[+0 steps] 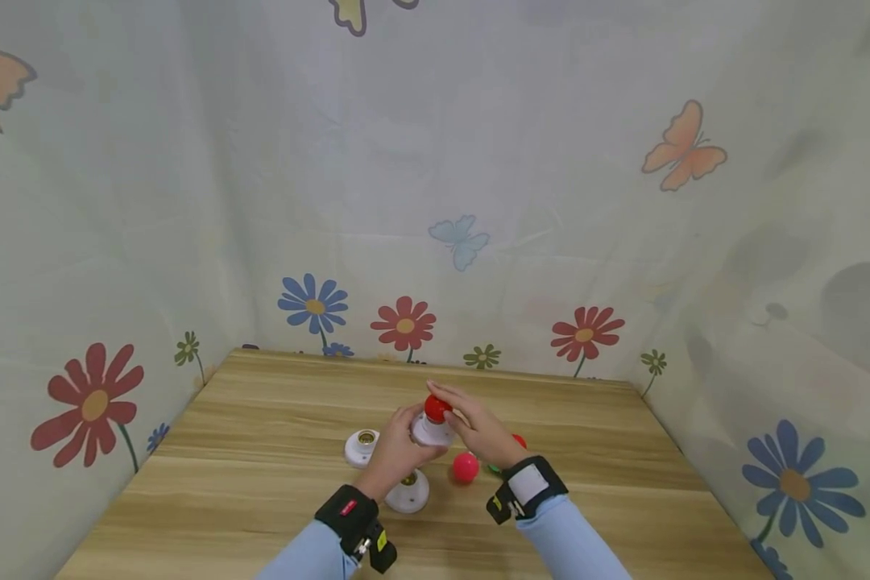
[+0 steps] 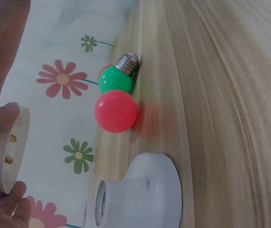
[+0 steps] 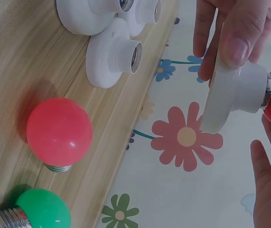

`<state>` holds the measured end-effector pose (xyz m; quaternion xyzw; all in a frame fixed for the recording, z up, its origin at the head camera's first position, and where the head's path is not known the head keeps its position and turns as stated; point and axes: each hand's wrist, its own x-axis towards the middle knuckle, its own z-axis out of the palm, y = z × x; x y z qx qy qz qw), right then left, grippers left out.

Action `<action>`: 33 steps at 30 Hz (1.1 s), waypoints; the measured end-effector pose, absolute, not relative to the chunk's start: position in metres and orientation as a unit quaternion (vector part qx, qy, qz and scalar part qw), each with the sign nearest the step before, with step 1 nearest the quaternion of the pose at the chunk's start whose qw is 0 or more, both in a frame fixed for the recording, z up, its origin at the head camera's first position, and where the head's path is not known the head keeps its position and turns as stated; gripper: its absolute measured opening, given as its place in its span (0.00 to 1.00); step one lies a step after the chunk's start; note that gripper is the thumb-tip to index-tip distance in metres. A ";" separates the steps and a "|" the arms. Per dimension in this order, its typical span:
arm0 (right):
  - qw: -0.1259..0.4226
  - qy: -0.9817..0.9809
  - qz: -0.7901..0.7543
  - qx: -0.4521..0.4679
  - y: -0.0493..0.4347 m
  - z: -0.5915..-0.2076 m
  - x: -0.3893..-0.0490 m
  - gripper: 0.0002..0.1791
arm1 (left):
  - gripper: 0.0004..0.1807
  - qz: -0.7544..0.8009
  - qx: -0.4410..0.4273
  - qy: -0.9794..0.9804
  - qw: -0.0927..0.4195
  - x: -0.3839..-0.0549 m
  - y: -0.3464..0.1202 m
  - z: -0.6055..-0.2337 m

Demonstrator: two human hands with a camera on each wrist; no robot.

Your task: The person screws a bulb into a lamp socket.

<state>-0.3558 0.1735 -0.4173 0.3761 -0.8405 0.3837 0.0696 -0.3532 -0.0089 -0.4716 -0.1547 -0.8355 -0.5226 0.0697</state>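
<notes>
- Nearest, two forearms in pale blue sleeves (image 1: 571,541) reach forward from the bottom edge, angled inward, each with a black wrist strap (image 1: 344,515).
- Just ahead, left of centre, white lamp sockets (image 1: 408,498) stand on the table; the right wrist view shows three, close together.
- The left hand (image 1: 395,461) is clamped on the rim of a raised white socket (image 1: 432,435), thumb on one side and fingers on the other.
- The right hand (image 1: 482,428) comes in from the right, fingers and thumb pinching a red bulb (image 1: 437,409) that sits upright in the raised socket, some metal thread showing.
- Below and beside the right hand, a pinkish-red bulb (image 1: 466,468), a green bulb (image 2: 115,80) and another red bulb (image 1: 519,441) lie near one another.
- Wide stretches of wooden table (image 1: 623,451) run left and right of this group, giving sideways room.
- Beyond the hands, more tabletop extends to its straight back edge, where a pale curtain (image 1: 536,161) printed with flowers and butterflies rises behind and along both sides.
</notes>
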 end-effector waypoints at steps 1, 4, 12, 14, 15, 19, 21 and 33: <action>0.070 -0.841 0.384 0.375 0.173 -0.418 -0.356 0.28 | 0.42 -0.523 -0.156 -0.835 0.069 -0.354 -0.009 -0.473; 0.075 -0.848 0.382 0.358 0.172 -0.418 -0.355 0.28 | 0.42 -0.522 -0.159 -0.835 0.069 -0.355 -0.009 -0.475; 0.135 -0.889 0.353 0.259 0.164 -0.416 -0.353 0.25 | 0.42 -0.520 -0.155 -0.838 0.058 -0.353 -0.007 -0.474; 0.146 -0.890 0.354 0.248 0.163 -0.416 -0.353 0.25 | 0.42 -0.520 -0.156 -0.838 0.059 -0.353 -0.006 -0.473; 0.151 -0.890 0.354 0.246 0.162 -0.416 -0.353 0.25 | 0.42 -0.519 -0.155 -0.839 0.059 -0.353 -0.006 -0.473; 0.166 -0.890 0.343 0.252 0.162 -0.418 -0.354 0.28 | 0.42 -0.515 -0.155 -0.841 0.064 -0.353 -0.006 -0.473; 0.171 -0.885 0.339 0.271 0.163 -0.419 -0.356 0.32 | 0.42 -0.516 -0.154 -0.840 0.065 -0.352 -0.007 -0.473; 0.068 -0.851 0.360 0.376 0.171 -0.414 -0.356 0.29 | 0.42 -0.526 -0.155 -0.834 0.061 -0.353 -0.011 -0.476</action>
